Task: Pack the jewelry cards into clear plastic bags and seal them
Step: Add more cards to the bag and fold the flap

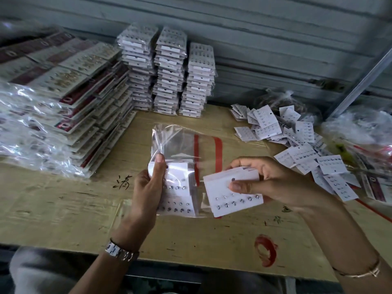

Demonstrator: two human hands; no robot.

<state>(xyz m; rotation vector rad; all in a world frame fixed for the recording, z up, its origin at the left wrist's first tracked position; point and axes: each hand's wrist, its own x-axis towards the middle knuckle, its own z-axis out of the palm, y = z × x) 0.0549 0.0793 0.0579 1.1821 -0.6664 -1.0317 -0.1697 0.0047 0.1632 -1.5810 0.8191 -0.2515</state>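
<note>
**Around the Work**

We see a brown cardboard sheet underneath, bearing a red painted scrawl near its front edge and a black handwritten character further left. Behind rises a grey slatted wall; a metal bar slants across its right side.

A grey wall of horizontal ribbed slats, much like a roller shutter, runs behind the counter. At the right a pale metal bar slants down across it. Flattened brown cardboard, scuffed and creased, covers the counter top and bears a black handwritten character and a red scrawl near the front edge. The light is soft and even, without hard shadows
</note>
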